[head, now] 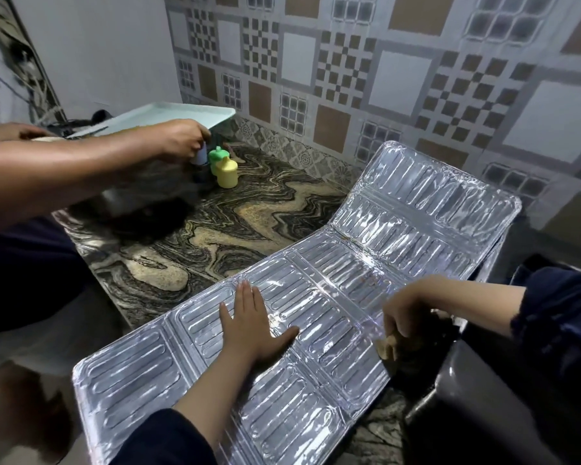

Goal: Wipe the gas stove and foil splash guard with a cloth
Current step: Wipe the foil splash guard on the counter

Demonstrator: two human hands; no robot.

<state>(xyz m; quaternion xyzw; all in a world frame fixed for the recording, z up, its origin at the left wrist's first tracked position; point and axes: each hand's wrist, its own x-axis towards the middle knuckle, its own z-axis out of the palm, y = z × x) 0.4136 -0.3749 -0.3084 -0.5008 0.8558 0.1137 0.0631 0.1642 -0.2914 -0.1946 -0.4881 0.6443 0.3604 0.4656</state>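
Note:
The foil splash guard lies unfolded across the marbled counter, its far panel curling up against the tiled wall. My left hand presses flat on its middle panels, fingers spread. My right hand grips a small brownish cloth at the guard's right edge, where the foil meets the dark gas stove. Only a black corner of the stove shows at the lower right.
Another person's arm reaches over the counter from the left, its hand on a small bottle beside green and yellow containers. A pale green tray sits behind. Patterned tiles cover the wall.

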